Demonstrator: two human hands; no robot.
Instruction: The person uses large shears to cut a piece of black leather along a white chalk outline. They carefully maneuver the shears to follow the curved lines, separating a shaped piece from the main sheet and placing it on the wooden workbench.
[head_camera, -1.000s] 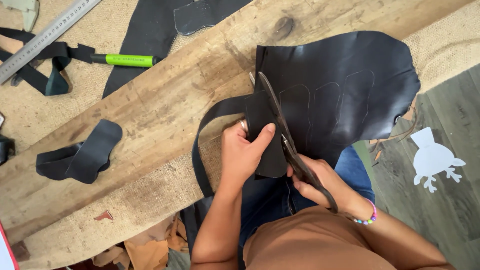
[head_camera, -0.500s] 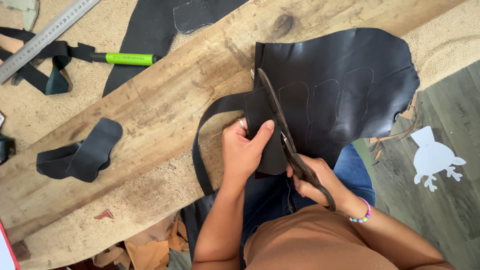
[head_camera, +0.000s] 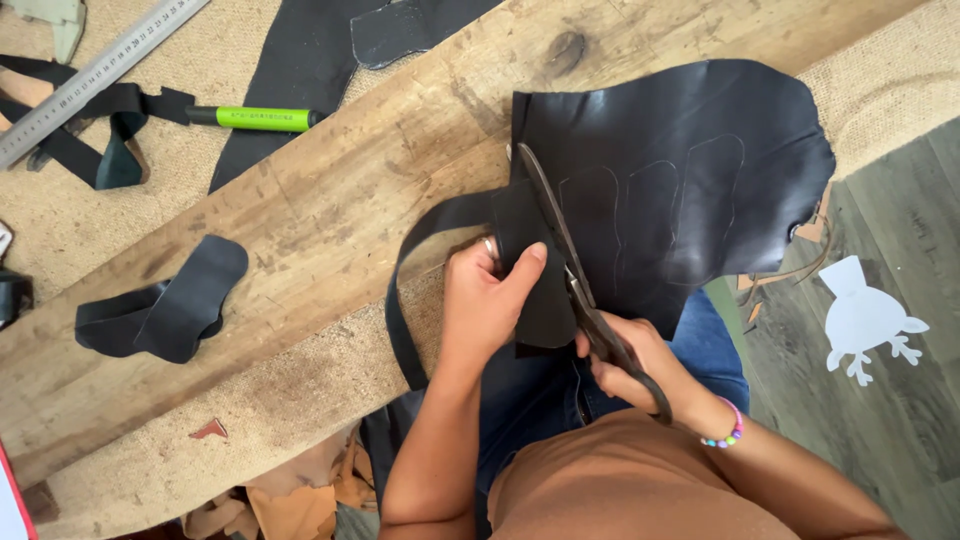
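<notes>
Leather (head_camera: 680, 190) at the bench's (head_camera: 330, 210) near edge is gripped by the left hand (head_camera: 490, 300) and cut with scissors (head_camera: 580, 285) held in the right hand (head_camera: 630, 360).

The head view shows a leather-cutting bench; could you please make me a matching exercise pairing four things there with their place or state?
Things:
1. scissors
2. metal ruler
3. green-handled tool
4. white paper cut-out

Places or states:
A. on the grey floor at the right
B. top left corner, lying slantwise
C. on the burlap, beside black leather strips
D. in the right hand, blades in the black leather sheet

Pairs: 1-D, 2-B, 3-C, 4-A
</notes>
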